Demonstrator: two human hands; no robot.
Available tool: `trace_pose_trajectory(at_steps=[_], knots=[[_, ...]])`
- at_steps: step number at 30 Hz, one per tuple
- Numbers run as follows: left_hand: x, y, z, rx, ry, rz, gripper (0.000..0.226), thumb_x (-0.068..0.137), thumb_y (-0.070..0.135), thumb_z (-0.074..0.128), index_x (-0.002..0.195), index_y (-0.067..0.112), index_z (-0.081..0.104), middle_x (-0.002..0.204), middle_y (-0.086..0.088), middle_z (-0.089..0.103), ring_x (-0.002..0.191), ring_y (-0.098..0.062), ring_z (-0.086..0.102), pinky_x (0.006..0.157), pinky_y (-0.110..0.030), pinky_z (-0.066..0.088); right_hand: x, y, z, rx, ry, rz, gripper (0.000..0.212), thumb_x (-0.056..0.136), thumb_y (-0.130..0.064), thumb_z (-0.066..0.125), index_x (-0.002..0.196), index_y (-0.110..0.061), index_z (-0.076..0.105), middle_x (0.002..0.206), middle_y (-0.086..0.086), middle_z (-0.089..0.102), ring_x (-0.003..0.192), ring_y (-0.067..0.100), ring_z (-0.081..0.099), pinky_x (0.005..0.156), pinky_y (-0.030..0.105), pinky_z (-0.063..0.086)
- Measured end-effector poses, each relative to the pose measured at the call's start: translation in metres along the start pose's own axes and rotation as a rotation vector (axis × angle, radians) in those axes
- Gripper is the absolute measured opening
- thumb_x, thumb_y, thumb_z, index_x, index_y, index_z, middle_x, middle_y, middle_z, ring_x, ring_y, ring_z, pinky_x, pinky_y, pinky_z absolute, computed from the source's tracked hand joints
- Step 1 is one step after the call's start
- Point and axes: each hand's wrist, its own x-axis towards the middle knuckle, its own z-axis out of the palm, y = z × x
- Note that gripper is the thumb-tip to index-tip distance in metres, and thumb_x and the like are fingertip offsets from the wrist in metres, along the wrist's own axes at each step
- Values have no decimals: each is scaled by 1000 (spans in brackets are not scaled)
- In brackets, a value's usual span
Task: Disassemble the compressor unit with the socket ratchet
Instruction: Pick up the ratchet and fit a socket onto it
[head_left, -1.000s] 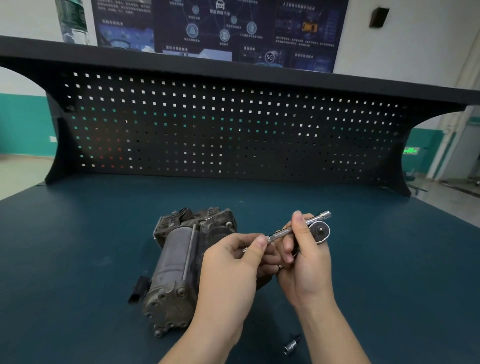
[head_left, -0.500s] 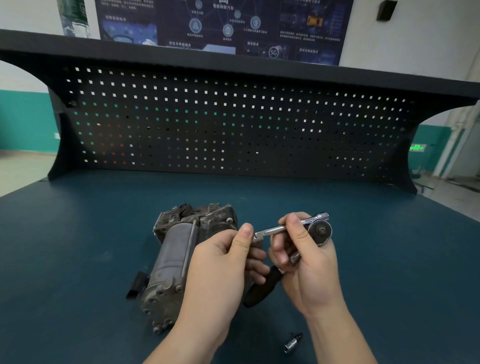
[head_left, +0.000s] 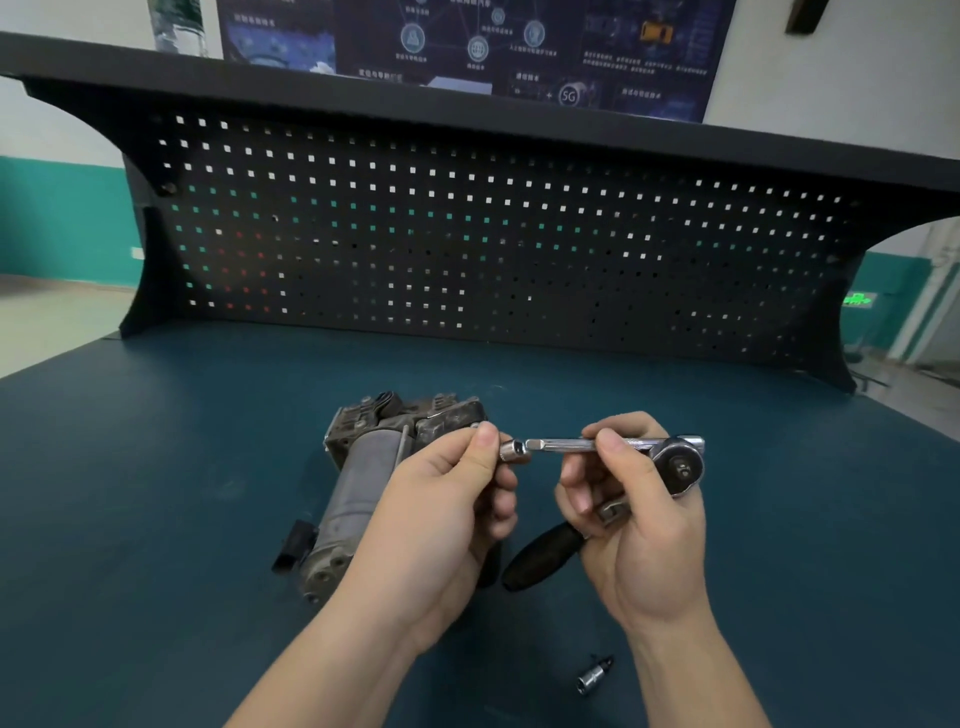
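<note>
Left hand (head_left: 441, 509) pinches a socket (head_left: 513, 450) just beside the extension bar (head_left: 566, 445); right hand (head_left: 639, 525) fingers grip the ratchet (head_left: 680, 462) above the bench (head_left: 156, 493), compressor (head_left: 363, 483) at left.

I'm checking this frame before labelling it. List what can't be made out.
Head view only:
- Compressor: its right side is hidden behind the left hand.
- Socket: most of it is covered by the left grip; size marking too small.
- Ratchet: mid-handle hidden inside the right hand.
- Loose bit socket on the bench: type too small to tell.
- Poster: top cut off, text blurred.
</note>
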Motion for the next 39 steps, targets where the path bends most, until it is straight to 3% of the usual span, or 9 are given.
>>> trace_pose_trajectory(at_steps=[6, 9, 14, 22, 32, 36, 39], knots=[[-2, -1, -5, 10, -4, 10, 37, 96, 19, 52, 64, 16, 69, 55, 2, 50, 43, -5, 42, 39, -15, 35, -1, -5, 2, -165, -59, -34, 20, 84, -11, 54, 71, -21, 64, 56, 10, 60, 42, 14, 45, 41, 21, 29], [-3, -1, -8, 87, 1, 69, 36, 97, 19, 52, 65, 16, 69, 55, 4, 51, 44, -6, 41, 40, -16, 35, -1, -12, 3, -252, -101, -50, 9, 80, -21, 63, 72, -22, 63, 57, 10, 61, 44, 14, 46, 42, 20, 32], [-4, 0, -9, 135, 25, 139, 40, 97, 21, 52, 61, 22, 70, 56, 4, 53, 46, -6, 43, 42, -17, 35, -1, -16, 9, -366, -146, -115, 8, 81, -29, 62, 74, -24, 61, 59, 9, 63, 45, 13, 48, 43, 18, 35], [-8, 5, -9, 316, 28, 257, 40, 98, 22, 54, 61, 25, 69, 55, 7, 57, 46, -4, 46, 43, -14, 37, 6, -23, 12, -272, -124, -17, 17, 83, -14, 58, 68, -20, 61, 54, 10, 59, 43, 13, 47, 42, 20, 34], [-5, 7, -7, 326, 32, 216, 40, 98, 25, 54, 62, 20, 70, 55, 3, 58, 44, -6, 49, 43, -17, 39, 9, -17, 14, -328, -115, 24, 18, 83, -17, 59, 67, -23, 60, 55, 8, 60, 44, 11, 48, 42, 18, 36], [-4, 21, -11, 650, -193, 205, 38, 97, 33, 52, 64, 19, 66, 55, 6, 62, 46, -3, 53, 47, -13, 41, 15, -23, 8, -438, -247, 206, 16, 82, -21, 61, 66, -23, 62, 54, 4, 57, 44, 10, 45, 41, 17, 33], [2, 29, -12, 902, -242, 233, 34, 95, 35, 56, 64, 24, 62, 50, 12, 56, 45, 1, 47, 49, -12, 37, 17, -25, 4, -587, -311, 256, 14, 83, -33, 63, 71, -27, 65, 48, 1, 53, 39, 9, 41, 41, 18, 33]])
